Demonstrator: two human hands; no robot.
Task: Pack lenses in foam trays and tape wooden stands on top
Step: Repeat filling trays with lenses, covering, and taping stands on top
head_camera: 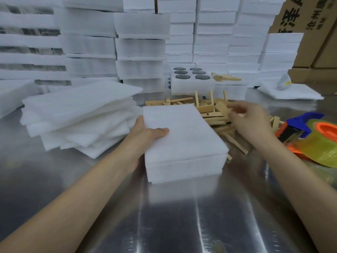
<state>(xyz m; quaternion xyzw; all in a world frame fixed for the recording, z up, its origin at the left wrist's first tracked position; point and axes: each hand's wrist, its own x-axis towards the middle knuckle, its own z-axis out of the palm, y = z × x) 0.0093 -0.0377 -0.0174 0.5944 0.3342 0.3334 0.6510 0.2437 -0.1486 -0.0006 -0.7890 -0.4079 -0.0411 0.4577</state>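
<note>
Reflective metal tabletop [182, 216] carries all the work items. Nearest, the covered foam tray [184, 143] lies between the two hands, with a flat foam sheet closing its top. The left hand [145, 136] clamps the tray's left edge, thumb pressed on the top sheet. The right hand [249, 119] is apart from the tray, fingers loosely spread and blurred over the pile of wooden stands [215, 114] just beyond it; whether it grips a stand cannot be told. Right of that hand rests the tape dispenser [313, 139]. Left of the left hand sits a stack of loose foam sheets [76, 117]. Farther back, an open tray of lenses [191, 77] stands before walls of finished foam packs [140, 44]. Judged step: selecting a stand. Next move calls for seating one stand on the tray, then taping.
</note>
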